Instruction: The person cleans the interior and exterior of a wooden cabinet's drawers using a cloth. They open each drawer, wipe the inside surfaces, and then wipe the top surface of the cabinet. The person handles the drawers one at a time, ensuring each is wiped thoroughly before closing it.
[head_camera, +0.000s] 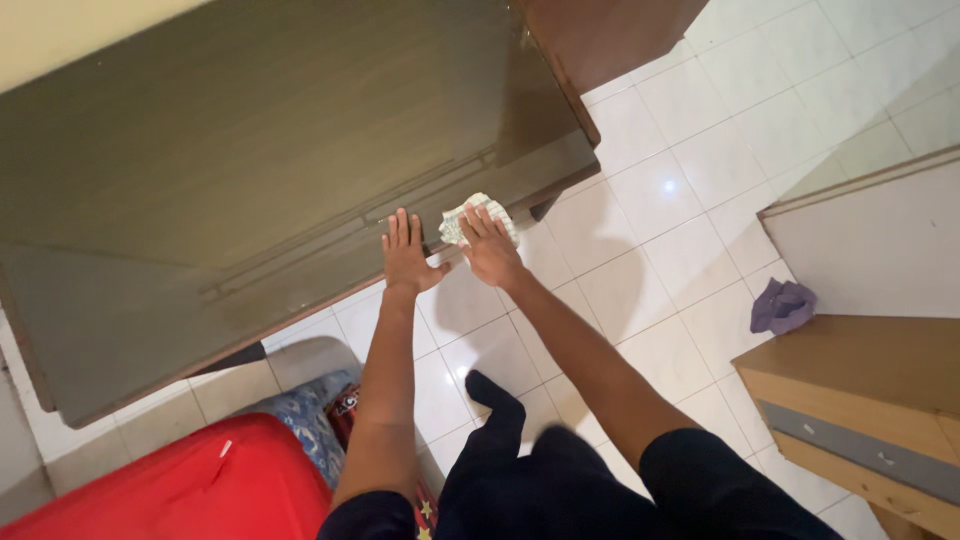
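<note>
Nearest the camera, at the bottom edge, a dark trouser leg stretches out over the white tiled floor, with a red padded surface at the lower left and a blue patterned cloth bunched just beside it. Both bare arms reach forward from dark short sleeves. Further out, the left hand lies flat with fingers spread and together pointing away, palm pressed on the lower edge of a dark grey-brown wardrobe front; it grips nothing. Just beside it, the right hand is spread open too, its palm and fingers pressing a crumpled pale cloth against the same lower edge of the wardrobe. The cloth shows above and around the fingertips. The wardrobe panel carries long horizontal grooves and stands on short dark feet above the tiles. To the right, a light wooden cabinet holds a crumpled purple cloth on its top, against a white panel. Farthest off, a reddish-brown wooden piece stands past the wardrobe corner.
</note>
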